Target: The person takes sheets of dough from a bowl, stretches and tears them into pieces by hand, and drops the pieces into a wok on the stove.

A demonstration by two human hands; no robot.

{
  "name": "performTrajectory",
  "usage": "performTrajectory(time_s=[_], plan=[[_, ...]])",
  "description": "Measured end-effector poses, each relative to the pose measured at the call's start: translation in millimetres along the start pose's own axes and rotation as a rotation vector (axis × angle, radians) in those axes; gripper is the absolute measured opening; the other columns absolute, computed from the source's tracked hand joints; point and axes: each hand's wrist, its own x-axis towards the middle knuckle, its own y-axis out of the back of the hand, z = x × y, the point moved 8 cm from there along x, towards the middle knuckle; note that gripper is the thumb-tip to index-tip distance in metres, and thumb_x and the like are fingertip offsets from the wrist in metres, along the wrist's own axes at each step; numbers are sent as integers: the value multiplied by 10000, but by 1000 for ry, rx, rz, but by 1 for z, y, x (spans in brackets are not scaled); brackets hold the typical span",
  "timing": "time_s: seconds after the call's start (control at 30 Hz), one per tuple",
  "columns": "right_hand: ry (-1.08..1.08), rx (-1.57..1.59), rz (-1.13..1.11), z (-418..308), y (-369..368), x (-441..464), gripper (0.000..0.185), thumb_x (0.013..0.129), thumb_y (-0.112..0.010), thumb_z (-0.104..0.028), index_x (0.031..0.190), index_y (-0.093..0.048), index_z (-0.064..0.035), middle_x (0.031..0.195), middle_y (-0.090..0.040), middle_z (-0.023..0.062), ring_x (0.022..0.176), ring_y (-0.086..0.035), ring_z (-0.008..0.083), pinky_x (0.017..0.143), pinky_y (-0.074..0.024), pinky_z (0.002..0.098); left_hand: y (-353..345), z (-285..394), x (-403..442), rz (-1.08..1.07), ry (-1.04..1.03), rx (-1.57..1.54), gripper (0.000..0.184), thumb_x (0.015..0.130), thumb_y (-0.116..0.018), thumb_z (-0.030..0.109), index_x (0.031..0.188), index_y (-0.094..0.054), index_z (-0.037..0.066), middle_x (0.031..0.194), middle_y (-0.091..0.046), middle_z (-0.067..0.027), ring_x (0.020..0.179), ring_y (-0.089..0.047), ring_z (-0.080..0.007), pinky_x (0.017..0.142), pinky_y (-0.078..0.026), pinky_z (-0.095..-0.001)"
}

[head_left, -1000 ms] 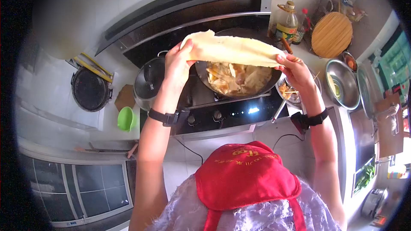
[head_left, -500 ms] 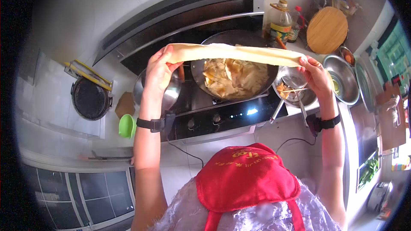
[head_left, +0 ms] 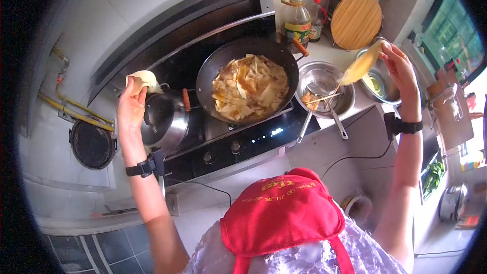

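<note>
Pinching a pale, curled dough piece (head_left: 144, 77) in the half-closed left hand (head_left: 132, 107), dangling a flat, yellowish, tapering dough strip (head_left: 362, 65) from the pinched-together right hand (head_left: 402, 67)

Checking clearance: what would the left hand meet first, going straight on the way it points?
Beyond its pale sheet, the left hand would probably meet the range hood; depth is unclear.

The single dough strip stretched above the wok (head_left: 210, 73) has become a left piece (head_left: 145, 77) in the left hand (head_left: 132, 110) and a right piece (head_left: 362, 65) in the right hand (head_left: 402, 70), both hands now wider apart.
</note>
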Motion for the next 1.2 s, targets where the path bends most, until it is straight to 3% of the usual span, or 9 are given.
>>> performTrajectory(time_s=[0.2, 0.47, 0.6, 0.67, 0.7, 0.8, 0.9, 1.1, 1.2], plan=[[-59, -480, 13, 15, 23, 39, 292, 915, -669, -208, 1079, -648, 33, 938, -663, 68, 792, -677, 139, 752, -576, 245, -54, 24, -34, -153, -14, 264, 259, 926, -646, 202, 1115, -607, 28, 1082, -649, -98, 979, -653, -194, 813, -572, -293], [-192, -305, 51, 137, 35, 83, 210, 901, -638, -179, 1020, -654, -6, 819, -679, 86, 693, -682, 176, 621, -571, 282, -81, -6, -58, -277, 25, 391, 285, 921, -651, 185, 1171, -590, 63, 1061, -645, -48, 958, -634, -138, 801, -531, -292], [-305, -1278, -90, 199, 25, 70, 273, 823, -715, -202, 1014, -669, -13, 853, -696, 106, 710, -676, 174, 632, -550, 325, -112, -29, -75, -344, 100, 407, 253, 908, -667, 225, 1101, -631, 65, 998, -662, -43, 855, -648, -136, 763, -541, -300], [-271, -1156, -197, 170, -40, 44, 325, 784, -756, -217, 1021, -673, -11, 877, -704, 116, 730, -674, 175, 644, -542, 349, -120, -36, -76, -327, 41, 615, 224, 890, -685, 213, 1048, -654, 56, 931, -676, -35, 796, -645, -116, 734, -534, -276], [77, -806, -362, 234, -33, 84, 392, 820, -749, -229, 1117, -639, 2, 988, -703, 144, 853, -674, 178, 721, -542, 334, -133, -36, -78, -347, -58, 708, 203, 890, -685, 195, 1030, -661, 50, 900, -680, -30, 783, -638, -102, 722, -523, -257], [-50, -294, -725, 93, -209, -41, 538, 925, -659, -269, 1355, -485, 3, 1275, -596, 149, 1209, -531, 187, 1044, -399, 320, -176, -43, -100, -479, -107, 730, 154, 889, -682, 131, 1000, -660, 27, 841, -686, -22, 778, -617, -64, 694, -490, -209], [43, -49, -879, 49, -285, -112, 785, 857, -734, -299, 1458, -310, -24, 1398, -465, 206, 1281, -473, 262, 1072, -382, 375, -213, -45, -124, -569, -197, 822, 134, 865, -706, 72, 950, -614, 24, 806, -672, -40, 750, -618, -67, 666, -486, -214], [-109, -58, -724, 60, -301, -115, 386, 832, -771, -303, 1064, -672, -11, 842, -679, 13, 755, -586, 53, 691, -474, 244, -238, -44, -143, -716, -340, 779, 56, 908, -644, 42, 898, -649, -13, 812, -668, -30, 769, -602, -54, 672, -490, -211], [-110, -32, -716, 62, -299, -120, 381, 820, -782, -294, 1053, -680, -10, 833, -682, 15, 749, -591, 56, 681, -472, 238, -230, -38, -140, -622, -419, 706, 74, 911, -642, 49, 887, -661, -18, 821, -671, -26, 762, -602, -51, 672, -487, -208]])
